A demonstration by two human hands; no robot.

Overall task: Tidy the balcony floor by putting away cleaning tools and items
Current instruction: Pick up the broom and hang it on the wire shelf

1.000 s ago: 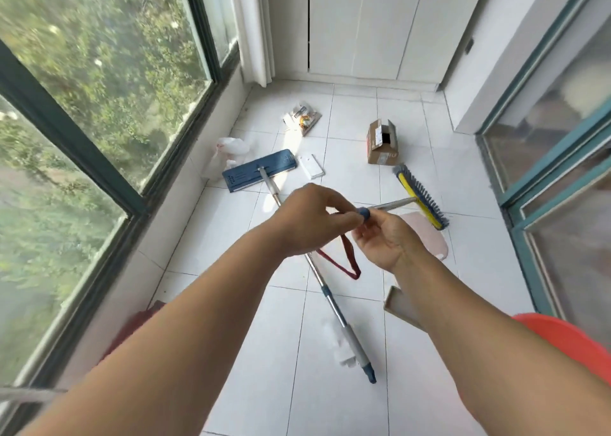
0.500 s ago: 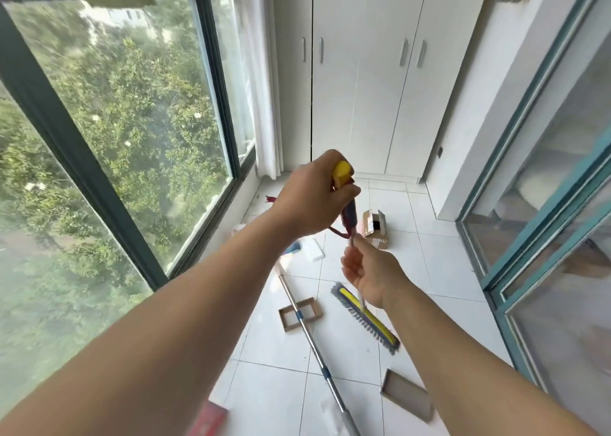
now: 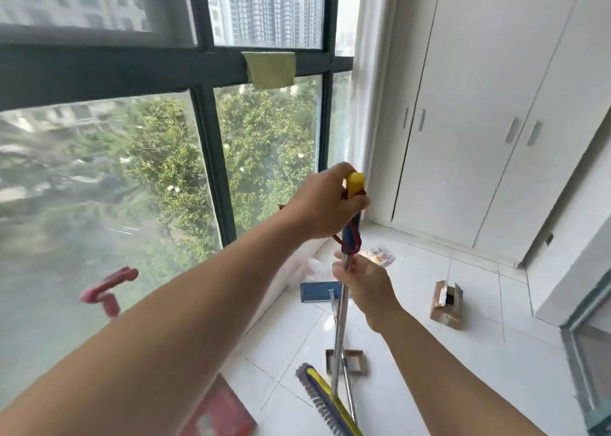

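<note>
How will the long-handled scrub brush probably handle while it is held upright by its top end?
The scrub brush likely stays stiff: its metal pole looks straight. It is probably bottom-heavy, with the bristle head low, so it may swing. The left hand grips the handle top; the right hand steadies the pole.

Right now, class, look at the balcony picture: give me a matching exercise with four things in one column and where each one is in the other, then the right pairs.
Things
1. brush handle
2. green cloth
3. cardboard box
4. blue mop head

Places
A. lying flat on the floor tiles by the window wall
B. draped over the window frame bar
C. standing open on the tiles near the white cupboards
D. held upright, the left hand at its top and the right hand lower down

Pairs: 1-D, 2-B, 3-C, 4-A
</note>
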